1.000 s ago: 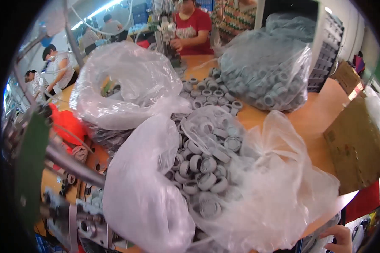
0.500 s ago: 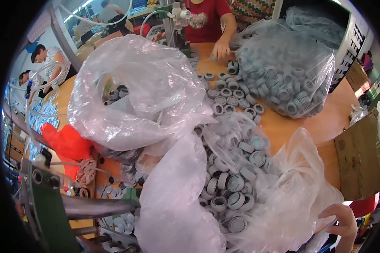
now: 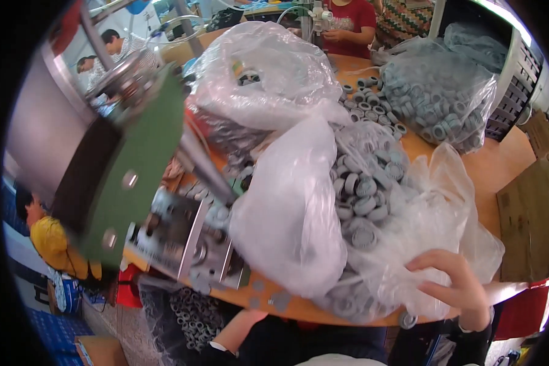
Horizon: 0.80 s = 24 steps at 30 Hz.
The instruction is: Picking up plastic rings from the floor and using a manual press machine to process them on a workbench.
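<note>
My right hand (image 3: 448, 282) is over the clear plastic bag (image 3: 402, 268) at the right front, thumb and fingers apart in a loose curve. I cannot tell whether its fingertips touch the film. From this bag's mouth spills a heap of grey ring-shaped caps (image 3: 364, 204). At the table's front edge, my left hand (image 3: 250, 317) shows only in part; its fingers are hidden. A bulging whitish plastic bag (image 3: 290, 213) lies between the heap and a metal press fixture (image 3: 195, 244). Below the left forearm hangs a dark bag of small grey rings (image 3: 195, 317).
A green and grey machine (image 3: 134, 177) fills the left side. Behind are a large crumpled plastic bag (image 3: 268, 73) and a full bag of grey caps (image 3: 439, 97). A cardboard box (image 3: 527, 219) stands at the right. A co-worker in red (image 3: 351, 27) is across the table.
The view has shifted, bringing the machine, table's front edge and my left forearm into sight. My right hand has come inward over the clear bag. The co-worker's hand has drawn back from the caps.
</note>
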{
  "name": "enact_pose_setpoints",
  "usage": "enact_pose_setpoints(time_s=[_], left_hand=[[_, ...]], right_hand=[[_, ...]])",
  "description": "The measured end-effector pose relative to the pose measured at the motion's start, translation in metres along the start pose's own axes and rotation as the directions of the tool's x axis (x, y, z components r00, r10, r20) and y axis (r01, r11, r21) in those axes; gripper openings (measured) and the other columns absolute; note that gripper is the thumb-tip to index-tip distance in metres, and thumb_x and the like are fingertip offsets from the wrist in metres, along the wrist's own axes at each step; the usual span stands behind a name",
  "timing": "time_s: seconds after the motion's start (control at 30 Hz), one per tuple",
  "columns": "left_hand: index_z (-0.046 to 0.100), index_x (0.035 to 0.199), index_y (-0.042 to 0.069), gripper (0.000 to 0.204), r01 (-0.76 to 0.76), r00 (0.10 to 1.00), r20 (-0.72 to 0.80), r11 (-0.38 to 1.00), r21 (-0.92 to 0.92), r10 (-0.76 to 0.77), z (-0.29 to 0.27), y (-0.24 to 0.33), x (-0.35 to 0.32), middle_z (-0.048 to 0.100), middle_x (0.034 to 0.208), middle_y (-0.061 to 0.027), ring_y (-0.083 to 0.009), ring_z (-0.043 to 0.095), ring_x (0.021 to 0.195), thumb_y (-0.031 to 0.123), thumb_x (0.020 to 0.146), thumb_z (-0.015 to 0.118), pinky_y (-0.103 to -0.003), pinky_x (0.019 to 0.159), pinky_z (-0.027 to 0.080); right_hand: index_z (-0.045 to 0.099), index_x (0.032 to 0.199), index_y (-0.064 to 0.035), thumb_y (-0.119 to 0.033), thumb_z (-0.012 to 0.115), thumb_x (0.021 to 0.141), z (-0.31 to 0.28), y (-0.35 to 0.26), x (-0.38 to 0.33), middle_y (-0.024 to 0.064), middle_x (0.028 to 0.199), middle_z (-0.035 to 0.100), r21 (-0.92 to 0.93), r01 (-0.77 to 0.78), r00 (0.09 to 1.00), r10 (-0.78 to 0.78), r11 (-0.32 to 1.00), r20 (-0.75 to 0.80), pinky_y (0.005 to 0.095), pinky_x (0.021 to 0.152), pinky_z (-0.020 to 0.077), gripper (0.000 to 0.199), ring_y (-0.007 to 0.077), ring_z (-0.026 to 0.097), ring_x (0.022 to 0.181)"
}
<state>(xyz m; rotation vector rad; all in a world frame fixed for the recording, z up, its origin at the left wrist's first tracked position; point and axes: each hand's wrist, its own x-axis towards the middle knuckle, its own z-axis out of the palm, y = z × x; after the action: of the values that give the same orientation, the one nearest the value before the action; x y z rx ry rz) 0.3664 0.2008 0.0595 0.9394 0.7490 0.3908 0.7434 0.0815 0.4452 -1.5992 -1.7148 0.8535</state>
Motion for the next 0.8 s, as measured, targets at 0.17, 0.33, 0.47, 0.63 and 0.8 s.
enact_pose_setpoints(time_s=[0.17,0.33,0.47,0.63,0.8], left_hand=[[0.052,0.106,-0.002,0.031,0.269,0.912,-0.130,0.808,-0.524,-0.388,-0.004,0.054,-0.077,0.055,0.111,-0.0144,-0.0283,0.051,0.106,0.018,0.082,0.051,-0.041,0.092,0.040],[0.057,0.090,0.002,0.015,-0.276,0.920,-0.381,0.545,-0.792,-0.087,0.003,0.097,-0.116,0.060,0.089,-0.0069,-0.0185,0.056,0.083,0.009,0.077,0.058,-0.031,0.074,0.047],[0.057,0.088,0.003,0.015,-0.397,0.912,-0.405,0.397,-0.828,0.067,-0.005,0.111,-0.130,0.059,0.088,-0.0061,-0.0188,0.056,0.081,0.013,0.076,0.057,-0.033,0.073,0.046],[0.056,0.086,0.005,0.014,-0.490,0.868,-0.484,0.352,-0.797,0.112,-0.034,0.114,-0.166,0.058,0.087,-0.0049,-0.0179,0.055,0.079,0.015,0.077,0.055,-0.032,0.071,0.045],[0.055,0.082,0.004,0.011,-0.583,0.807,-0.583,0.289,-0.759,0.096,-0.052,0.124,-0.183,0.057,0.084,-0.0044,-0.0164,0.053,0.075,0.014,0.077,0.056,-0.031,0.070,0.043]], right_hand=[[0.057,0.093,-0.0005,-0.011,0.059,0.075,0.074,0.034,0.018,0.0188,0.096,0.057,-0.341,0.080,0.956,-0.169,0.937,-0.239,0.0394,0.082,0.0420,0.021,0.0363,0.053,0.092],[0.054,0.092,-0.0017,-0.018,0.069,0.064,0.103,0.096,0.070,0.0194,0.094,0.055,-0.533,-0.203,0.923,-0.020,0.821,-0.383,0.0399,0.077,0.0430,0.036,0.0355,0.052,0.090],[0.052,0.089,-0.0023,-0.019,0.073,0.056,0.091,0.111,0.076,0.0183,0.086,0.056,-0.483,-0.284,0.909,0.072,0.829,-0.411,0.0386,0.072,0.0427,0.043,0.0344,0.054,0.082],[0.053,0.096,-0.0031,-0.022,0.074,0.058,0.096,0.094,0.063,0.0169,0.089,0.056,-0.495,-0.223,0.856,-0.074,0.840,-0.511,0.0358,0.073,0.0424,0.048,0.0307,0.053,0.084],[0.050,0.114,-0.0048,-0.022,0.072,0.064,0.051,0.101,0.047,0.0136,0.101,0.055,-0.474,-0.313,0.819,-0.019,0.823,-0.573,0.0330,0.079,0.0411,0.057,0.0248,0.052,0.093]])
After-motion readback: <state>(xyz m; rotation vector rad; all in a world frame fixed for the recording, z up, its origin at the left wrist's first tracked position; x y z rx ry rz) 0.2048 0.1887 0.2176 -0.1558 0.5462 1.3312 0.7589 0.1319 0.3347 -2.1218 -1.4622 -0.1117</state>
